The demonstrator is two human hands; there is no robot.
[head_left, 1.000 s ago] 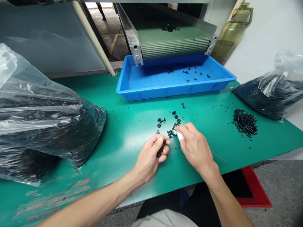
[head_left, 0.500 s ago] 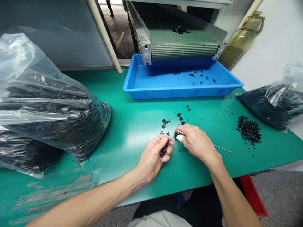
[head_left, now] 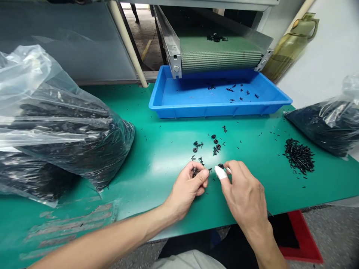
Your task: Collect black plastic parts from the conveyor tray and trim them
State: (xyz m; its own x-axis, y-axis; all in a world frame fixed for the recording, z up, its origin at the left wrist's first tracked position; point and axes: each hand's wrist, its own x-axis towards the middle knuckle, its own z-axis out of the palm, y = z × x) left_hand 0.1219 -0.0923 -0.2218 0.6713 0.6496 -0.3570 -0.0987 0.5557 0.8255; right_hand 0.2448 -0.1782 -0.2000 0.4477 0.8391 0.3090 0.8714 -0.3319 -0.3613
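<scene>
Where the green table (head_left: pixel 148 183) lies bare, open room stretches rightward from the bulging clear bag (head_left: pixel 75 123), its front edge passing beneath 2 forearms (head_left: pixel 123 235); the blue tray (head_left: pixel 224 111) sits well beyond. Since a moment ago, the right hand (head_left: pixel 244 192) has drawn back, uncovering a black cluster (head_left: pixel 216 150); I can't tell whether it pinches the black round part (head_left: pixel 220 166) beside it. The left hand (head_left: pixel 188 190), thumb pressed to forefinger, curls around small, glossy black parts (head_left: pixel 194 172).

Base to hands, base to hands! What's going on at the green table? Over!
Left fingers curled around small black parts. Right fingers, one white-covered, at a black piece, grip unclear. Loose black pieces scattered just ahead.
</scene>
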